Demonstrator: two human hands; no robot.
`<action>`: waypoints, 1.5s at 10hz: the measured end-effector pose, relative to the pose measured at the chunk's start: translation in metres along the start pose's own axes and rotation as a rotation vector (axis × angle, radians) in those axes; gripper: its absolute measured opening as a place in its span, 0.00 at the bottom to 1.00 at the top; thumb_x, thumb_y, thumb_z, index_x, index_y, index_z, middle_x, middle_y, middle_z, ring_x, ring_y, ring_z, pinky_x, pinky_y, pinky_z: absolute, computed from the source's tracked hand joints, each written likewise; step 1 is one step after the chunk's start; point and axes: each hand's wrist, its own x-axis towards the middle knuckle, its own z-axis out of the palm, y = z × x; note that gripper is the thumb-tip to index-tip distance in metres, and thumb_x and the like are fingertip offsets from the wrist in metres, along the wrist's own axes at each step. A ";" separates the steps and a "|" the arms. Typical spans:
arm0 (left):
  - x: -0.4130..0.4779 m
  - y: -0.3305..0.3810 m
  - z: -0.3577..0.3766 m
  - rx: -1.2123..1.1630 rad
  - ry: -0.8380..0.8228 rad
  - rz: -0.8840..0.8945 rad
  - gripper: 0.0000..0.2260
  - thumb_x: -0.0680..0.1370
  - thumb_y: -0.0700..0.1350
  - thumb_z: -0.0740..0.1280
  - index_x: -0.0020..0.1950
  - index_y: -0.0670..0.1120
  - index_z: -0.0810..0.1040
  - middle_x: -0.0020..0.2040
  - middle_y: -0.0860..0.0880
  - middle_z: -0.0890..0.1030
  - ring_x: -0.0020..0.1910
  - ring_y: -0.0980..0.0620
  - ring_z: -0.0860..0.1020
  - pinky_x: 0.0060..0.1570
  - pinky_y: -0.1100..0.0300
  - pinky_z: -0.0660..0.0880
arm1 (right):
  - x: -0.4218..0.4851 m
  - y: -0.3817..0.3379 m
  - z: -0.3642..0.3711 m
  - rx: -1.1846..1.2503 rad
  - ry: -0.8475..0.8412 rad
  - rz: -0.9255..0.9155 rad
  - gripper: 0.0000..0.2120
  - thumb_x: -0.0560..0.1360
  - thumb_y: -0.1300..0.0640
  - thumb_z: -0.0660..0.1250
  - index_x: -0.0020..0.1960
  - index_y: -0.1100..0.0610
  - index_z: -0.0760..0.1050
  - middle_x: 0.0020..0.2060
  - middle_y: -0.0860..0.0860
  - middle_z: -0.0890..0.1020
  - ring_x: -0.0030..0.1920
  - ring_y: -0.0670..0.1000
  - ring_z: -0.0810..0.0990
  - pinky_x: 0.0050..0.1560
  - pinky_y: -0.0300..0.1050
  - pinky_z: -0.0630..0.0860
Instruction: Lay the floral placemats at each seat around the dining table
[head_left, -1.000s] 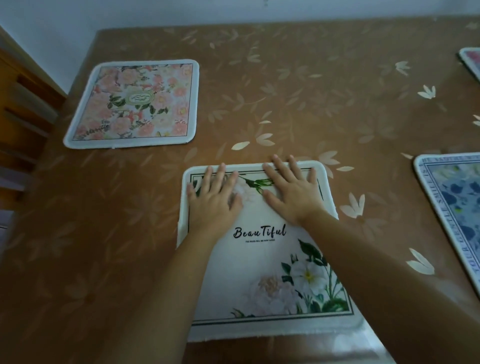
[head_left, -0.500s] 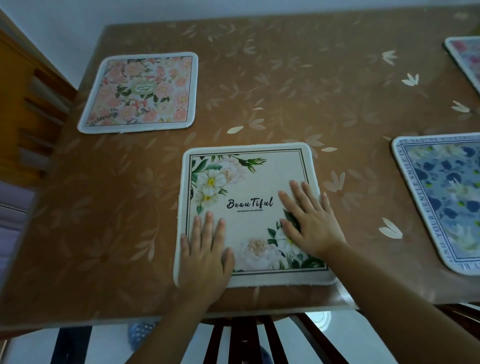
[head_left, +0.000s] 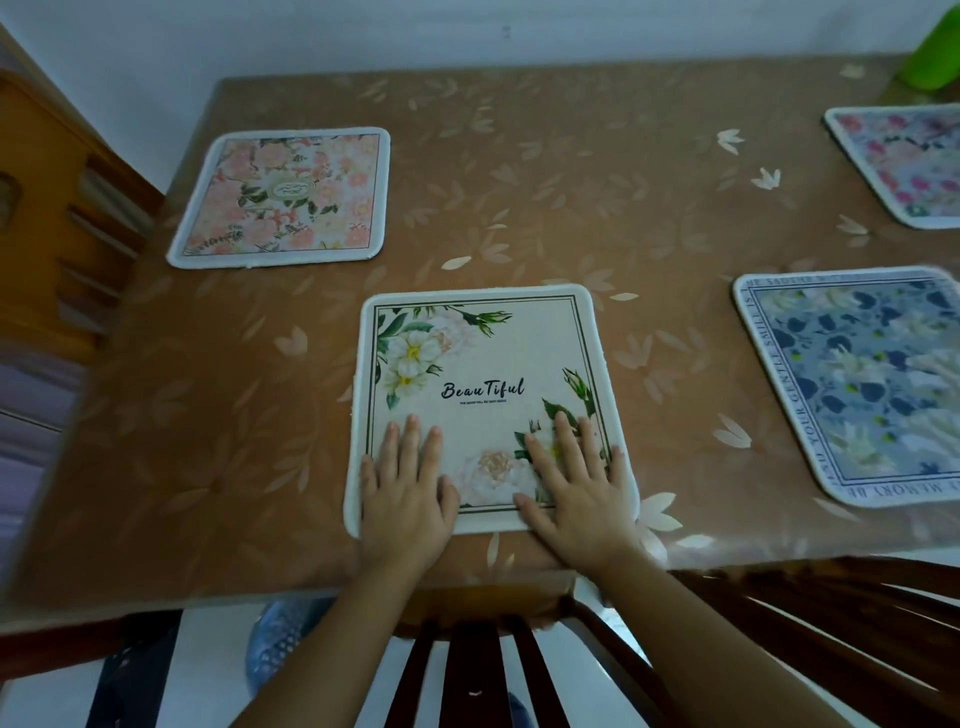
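A white placemat (head_left: 483, 364) printed with white flowers and the word "Beautiful" lies flat near the front edge of the brown dining table (head_left: 571, 208). My left hand (head_left: 405, 488) presses flat on its near left corner, fingers straight. My right hand (head_left: 576, 488) presses flat on its near right corner, fingers spread. A pink floral placemat (head_left: 283, 197) lies at the far left. A blue floral placemat (head_left: 862, 384) lies at the right, and a pink-and-white one (head_left: 904, 161) at the far right edge.
A dark wooden chair back (head_left: 483, 670) stands right below the table's front edge, under my arms. An orange wooden chair (head_left: 57, 218) is at the left side. A green object (head_left: 932, 52) sits at the far right corner. A wall runs behind the table.
Both hands slid from the placemat's far half back to its near corners. The view pulled back, so the table's front edge and the chair below now show.
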 end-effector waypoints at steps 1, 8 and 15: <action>-0.013 0.010 0.000 -0.037 0.004 -0.024 0.26 0.75 0.52 0.48 0.70 0.43 0.64 0.72 0.42 0.64 0.71 0.41 0.61 0.65 0.38 0.60 | -0.010 -0.012 0.004 0.034 -0.006 0.047 0.30 0.74 0.36 0.43 0.73 0.46 0.50 0.74 0.56 0.54 0.73 0.62 0.50 0.66 0.69 0.53; -0.142 0.064 -0.081 -0.092 0.152 -0.031 0.21 0.78 0.53 0.53 0.69 0.48 0.64 0.73 0.48 0.62 0.73 0.48 0.52 0.71 0.47 0.48 | -0.123 -0.024 -0.088 0.134 0.122 -0.099 0.24 0.76 0.47 0.57 0.70 0.51 0.58 0.70 0.52 0.63 0.71 0.52 0.58 0.68 0.54 0.58; -0.433 0.163 -0.115 -0.202 0.409 0.023 0.17 0.77 0.49 0.60 0.64 0.48 0.72 0.70 0.48 0.68 0.72 0.48 0.59 0.69 0.47 0.51 | -0.430 -0.023 -0.145 0.168 0.418 -0.091 0.22 0.72 0.53 0.65 0.65 0.55 0.68 0.66 0.56 0.71 0.68 0.58 0.65 0.65 0.61 0.64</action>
